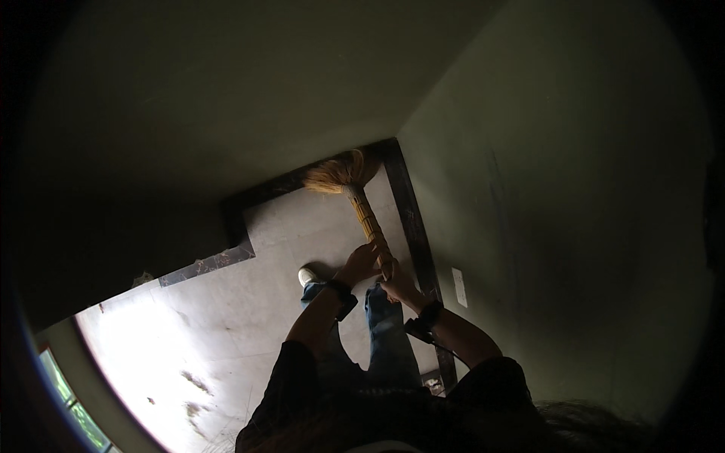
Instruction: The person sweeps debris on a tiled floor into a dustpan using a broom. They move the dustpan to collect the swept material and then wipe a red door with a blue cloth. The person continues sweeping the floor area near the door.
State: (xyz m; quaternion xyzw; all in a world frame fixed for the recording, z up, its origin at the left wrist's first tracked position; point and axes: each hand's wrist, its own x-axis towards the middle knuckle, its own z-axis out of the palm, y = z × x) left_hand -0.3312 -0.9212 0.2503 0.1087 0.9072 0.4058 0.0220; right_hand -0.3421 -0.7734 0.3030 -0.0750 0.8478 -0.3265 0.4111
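A broom with straw-coloured bristles [340, 172] and a bound, yellowish handle [368, 222] reaches away from me into the corner of a room. Its bristles fan out against the dark skirting at the foot of the far wall. My left hand [360, 264] is at the lower part of the handle, its fingers around it. Nearer to me, my right hand [400, 285] grips the handle's end. Both wrists wear dark bands with small devices.
Dark skirting [416, 226] edges the right wall, which carries a white wall plate [459, 287]. The left wall steps outward. On the brightly lit floor [215, 317] lie small heaps of debris [196, 383]. My white shoe [306, 276] stands near the middle.
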